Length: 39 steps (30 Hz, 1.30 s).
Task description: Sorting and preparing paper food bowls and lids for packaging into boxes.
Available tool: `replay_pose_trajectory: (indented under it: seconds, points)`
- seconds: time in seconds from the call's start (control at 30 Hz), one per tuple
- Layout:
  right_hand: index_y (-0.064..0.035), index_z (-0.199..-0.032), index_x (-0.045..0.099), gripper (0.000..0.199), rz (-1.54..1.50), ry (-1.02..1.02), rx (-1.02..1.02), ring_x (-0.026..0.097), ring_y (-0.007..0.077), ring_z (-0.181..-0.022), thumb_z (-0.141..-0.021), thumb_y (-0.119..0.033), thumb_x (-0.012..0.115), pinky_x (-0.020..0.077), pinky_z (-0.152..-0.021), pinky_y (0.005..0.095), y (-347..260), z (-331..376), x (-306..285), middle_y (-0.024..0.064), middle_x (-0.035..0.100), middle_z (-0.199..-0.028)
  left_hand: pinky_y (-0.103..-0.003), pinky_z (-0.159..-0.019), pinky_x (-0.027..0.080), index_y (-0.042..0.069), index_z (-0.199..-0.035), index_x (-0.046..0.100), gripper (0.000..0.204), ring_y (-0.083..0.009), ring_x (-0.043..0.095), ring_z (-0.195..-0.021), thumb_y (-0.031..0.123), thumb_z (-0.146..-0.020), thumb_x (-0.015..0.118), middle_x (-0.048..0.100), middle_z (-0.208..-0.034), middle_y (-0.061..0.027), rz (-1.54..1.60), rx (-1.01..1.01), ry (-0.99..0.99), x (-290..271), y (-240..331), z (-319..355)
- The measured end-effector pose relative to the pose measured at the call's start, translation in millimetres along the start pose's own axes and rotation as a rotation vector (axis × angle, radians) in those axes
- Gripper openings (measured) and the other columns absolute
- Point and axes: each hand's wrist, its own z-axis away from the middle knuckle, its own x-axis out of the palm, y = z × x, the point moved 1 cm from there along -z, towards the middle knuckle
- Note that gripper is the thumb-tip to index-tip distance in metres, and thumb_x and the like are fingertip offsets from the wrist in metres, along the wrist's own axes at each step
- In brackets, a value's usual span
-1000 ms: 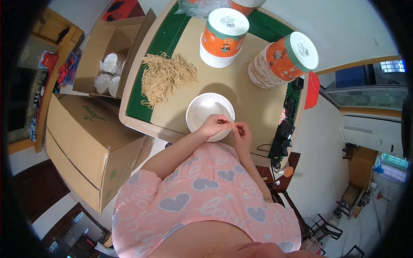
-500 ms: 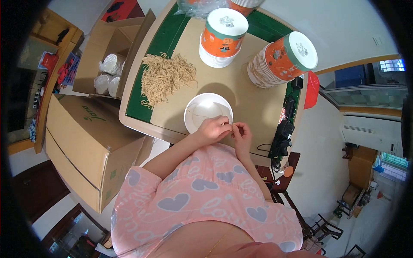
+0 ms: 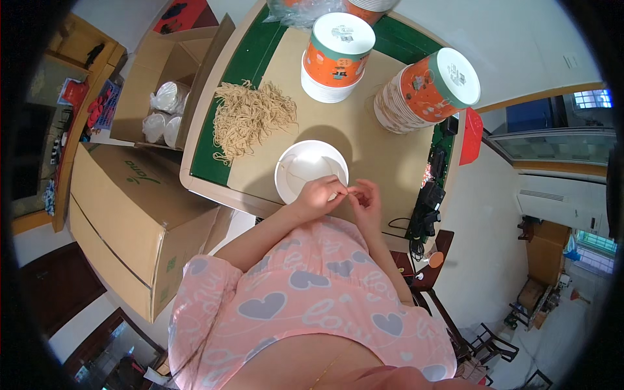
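Observation:
A white round paper tub (image 3: 300, 170), open side up, stands at the near edge of the table in front of me. A thin tan string (image 3: 290, 170) runs in a loose curve inside it, toward my hands. My left hand (image 3: 318, 197) lies over the tub's near right rim, with thumb and fingers pinched on the string. Just right of the rim, my right hand (image 3: 366, 201) pinches too, its fingertips almost meeting the left ones. The bit of string between the fingertips is too small to see clearly. Beyond the tub to the left lies a tangled heap of tan strings (image 3: 252, 120).
Two stacks of tubs stand upside down with orange and green prints: one stack (image 3: 338, 58) behind the tub, another stack (image 3: 422, 91) leaning at the right. Black power adapters (image 3: 426, 208) line the table's right edge. Large cardboard boxes (image 3: 123, 221) stand left of the table.
The tub has shifted slightly left. My right hand has lifted its fingers a little, while both hands stay pinched close together at the rim.

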Motion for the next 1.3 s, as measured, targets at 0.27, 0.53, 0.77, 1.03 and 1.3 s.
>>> replay_pose_trajectory:
  seconds: [0.27,0.53,0.77,1.03,1.3]
  points:
    - [-0.0085,-0.117,0.051,0.041,0.162,-0.086,-0.134,0.052,0.0043,-0.069,-0.079,-0.001,0.065,0.0417,-0.060,0.0190,3.1,-6.4,-3.6,-0.0001,0.063,-0.087,-0.031,-0.058,0.048,0.008,-0.081,0.063,0.007,-0.0210,0.060,-0.066,0.009,-0.074,0.065,0.061,-0.080,-0.0072,0.128,-0.232,-0.057,-0.1,-1.1,-0.1]
    - [-0.0087,-0.115,0.051,0.038,0.137,-0.043,-0.139,0.052,0.0045,-0.067,-0.079,-0.002,0.066,0.0418,-0.059,0.0188,2.4,-8.9,0.0,-0.0005,0.063,-0.083,-0.028,-0.055,0.046,0.007,-0.080,0.064,0.009,-0.0164,0.057,-0.059,0.012,-0.074,0.067,0.061,-0.076,-0.0067,0.180,-0.309,-0.028,2.4,-7.4,1.1]
    - [-0.0079,-0.113,0.051,0.037,0.135,-0.021,-0.119,0.052,0.0042,-0.067,-0.079,-0.002,0.065,0.0414,-0.059,0.0184,-3.0,-6.9,3.4,-0.0007,0.063,-0.081,-0.031,-0.056,0.047,0.006,-0.077,0.063,0.009,-0.0201,0.058,-0.060,0.013,-0.073,0.066,0.061,-0.076,-0.0079,0.128,-0.325,0.009,1.2,-6.1,1.7]
    - [-0.0071,-0.114,0.047,0.041,0.104,-0.040,-0.101,0.051,0.0042,-0.068,-0.078,0.001,0.064,0.0402,-0.059,0.0179,-1.3,-7.2,4.4,-0.0013,0.060,-0.082,-0.031,-0.057,0.048,0.007,-0.077,0.064,0.007,-0.0218,0.059,-0.061,0.012,-0.073,0.066,0.061,-0.076,-0.0081,0.092,-0.324,0.021,2.1,-7.0,1.6]
    - [-0.0074,-0.118,0.041,0.046,-0.050,-0.104,-0.014,0.052,0.0043,-0.071,-0.078,0.001,0.063,0.0404,-0.063,0.0175,15.3,-12.2,-2.5,-0.0002,0.060,-0.084,-0.027,-0.056,0.047,0.004,-0.081,0.065,0.010,-0.0156,0.057,-0.059,0.011,-0.075,0.068,0.062,-0.075,-0.0074,0.245,-0.379,0.030,12.4,-20.1,4.5]
